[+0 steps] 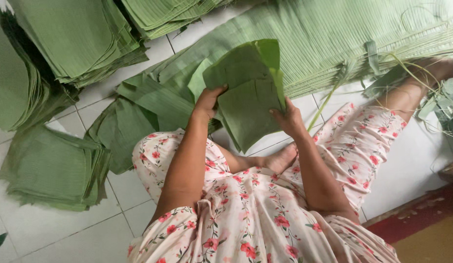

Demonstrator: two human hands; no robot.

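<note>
I sit on a white tiled floor in floral clothes. Both hands hold a small sheaf of cut green banana leaf pieces (248, 92) upright in front of me. My left hand (208, 101) grips its left edge, thumb on top. On the right edge, my right hand (287, 118) pinches the sheaf with fingers behind it. The sheaf's lower corner hangs above my bent legs and bare foot (281, 158).
Stacks of cut leaf squares lie at the left (53, 168) and upper left (75, 39). A long pile of whole leaves (333, 39) runs across the back. Loose leaf strips and midribs (431, 97) lie at the right. A red mat edge (416, 214) shows lower right.
</note>
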